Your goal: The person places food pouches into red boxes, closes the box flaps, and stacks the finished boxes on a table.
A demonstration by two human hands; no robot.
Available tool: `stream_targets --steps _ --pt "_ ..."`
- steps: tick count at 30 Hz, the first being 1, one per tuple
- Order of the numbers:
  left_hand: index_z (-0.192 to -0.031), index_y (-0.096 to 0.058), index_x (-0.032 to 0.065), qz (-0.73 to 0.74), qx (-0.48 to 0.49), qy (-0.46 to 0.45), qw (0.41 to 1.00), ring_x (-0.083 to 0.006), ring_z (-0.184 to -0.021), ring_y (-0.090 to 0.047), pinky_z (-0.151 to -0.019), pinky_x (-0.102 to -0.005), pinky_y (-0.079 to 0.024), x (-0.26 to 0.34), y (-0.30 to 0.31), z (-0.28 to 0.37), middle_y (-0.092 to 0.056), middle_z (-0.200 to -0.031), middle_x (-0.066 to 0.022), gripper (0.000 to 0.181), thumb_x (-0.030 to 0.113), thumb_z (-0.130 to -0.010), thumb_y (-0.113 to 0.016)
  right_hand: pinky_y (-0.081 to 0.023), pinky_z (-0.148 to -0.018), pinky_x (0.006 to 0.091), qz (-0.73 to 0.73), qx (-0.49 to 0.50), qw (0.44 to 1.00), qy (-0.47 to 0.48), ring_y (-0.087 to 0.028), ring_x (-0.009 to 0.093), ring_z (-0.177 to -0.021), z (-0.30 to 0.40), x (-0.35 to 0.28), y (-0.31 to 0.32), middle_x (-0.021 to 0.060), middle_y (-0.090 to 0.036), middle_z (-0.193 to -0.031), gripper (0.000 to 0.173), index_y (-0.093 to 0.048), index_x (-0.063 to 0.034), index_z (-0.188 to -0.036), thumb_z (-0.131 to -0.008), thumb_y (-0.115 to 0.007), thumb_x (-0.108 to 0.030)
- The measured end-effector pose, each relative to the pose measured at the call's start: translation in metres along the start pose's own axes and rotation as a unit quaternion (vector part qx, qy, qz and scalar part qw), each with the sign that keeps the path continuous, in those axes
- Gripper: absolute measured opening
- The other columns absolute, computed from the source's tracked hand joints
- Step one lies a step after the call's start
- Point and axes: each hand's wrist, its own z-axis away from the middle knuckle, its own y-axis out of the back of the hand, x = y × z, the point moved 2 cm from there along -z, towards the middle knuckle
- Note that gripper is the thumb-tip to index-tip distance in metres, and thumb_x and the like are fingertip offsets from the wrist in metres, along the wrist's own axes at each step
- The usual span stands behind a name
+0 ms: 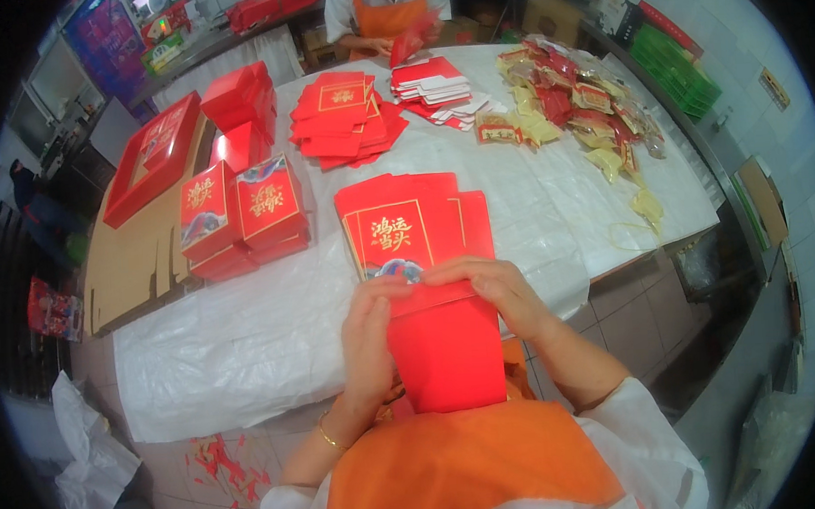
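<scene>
A red cardboard box blank [448, 352] hangs between my hands in front of my orange apron, with a crease across its upper part. My left hand [369, 343] grips its left side, fingers reaching over the crease. At the upper right corner my right hand [503, 292] holds the same blank, with fingers laid along the folded edge and the thumb near the crease. Just beyond my fingertips, a stack of red printed box blanks [406, 220] with gold lettering lies on the table; my hands cover its near edge.
White plastic sheeting [233, 360] covers the table. Assembled red boxes [271, 199] and a red tray [153, 157] on brown cardboard [132, 283] stand left. Farther back are flat red blanks [345, 119], white-edged red cartons [433, 87], bagged goods [579, 100] and a co-worker [388, 13]. Red scraps [225, 468] litter the floor.
</scene>
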Motion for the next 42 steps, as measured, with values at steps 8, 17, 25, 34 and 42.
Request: stream_targets --steps 8,17,25,34,42 --pt "-0.117 -0.063 -0.0021 -0.112 -0.095 -0.111 0.983 -0.0251 -0.12 -0.054 -0.105 -0.0356 -0.041 0.041 -0.002 -0.012 -0.058 -0.126 -0.0171 0.031 0.019 -0.102 -0.047 -0.05 -0.099 0.0386 0.186 -0.094 0.975 0.074 -0.064 0.032 -0.114 -0.015 -0.051 0.021 0.018 -0.067 -0.123 0.039 -0.066 -0.0027 -0.126 -0.089 -0.063 -0.012" --pt "-0.112 -0.066 -0.0035 -0.153 -0.111 -0.168 0.967 -0.0253 -0.108 -0.061 -0.096 -0.0344 -0.046 0.056 0.005 -0.013 -0.065 -0.115 -0.016 0.029 0.02 -0.103 -0.052 -0.055 -0.09 0.0348 0.179 -0.007 0.98 0.081 -0.07 0.029 -0.103 -0.005 -0.061 0.008 0.0162 -0.071 -0.114 0.029 -0.07 -0.0012 -0.117 -0.09 -0.067 -0.008" --pt "-0.114 -0.064 -0.0038 -0.118 -0.088 -0.093 0.985 -0.0243 -0.115 -0.058 -0.102 -0.0335 -0.043 0.053 -0.005 -0.01 -0.061 -0.12 -0.0163 0.026 0.011 -0.101 -0.048 -0.055 -0.089 0.0333 0.136 -0.03 0.99 -0.004 -0.071 0.027 -0.101 -0.011 -0.061 0.015 0.0158 -0.073 -0.107 0.024 -0.071 -0.0006 -0.114 -0.094 -0.062 -0.008" --pt "-0.136 -0.049 -0.0021 -0.139 -0.104 -0.079 0.982 -0.0315 -0.126 -0.051 -0.11 -0.0388 -0.037 0.048 -0.012 -0.003 -0.053 -0.132 -0.0197 0.043 0.004 -0.093 -0.056 -0.054 -0.087 0.0372 0.208 -0.112 0.971 0.036 -0.068 0.032 -0.098 -0.018 -0.078 0.022 0.0162 -0.071 -0.11 0.039 -0.067 -0.0072 -0.127 -0.091 -0.055 -0.001" --pt "-0.149 -0.036 -0.0016 -0.148 -0.161 -0.061 0.974 -0.0323 -0.136 -0.044 -0.114 -0.0393 -0.034 0.049 -0.01 -0.001 -0.046 -0.144 -0.0204 0.063 0.002 -0.091 -0.059 -0.056 -0.087 0.0381 0.273 -0.103 0.956 0.033 -0.068 0.034 -0.102 -0.007 -0.074 0.022 0.016 -0.066 -0.119 0.052 -0.067 -0.0153 -0.129 -0.083 -0.054 0.004"
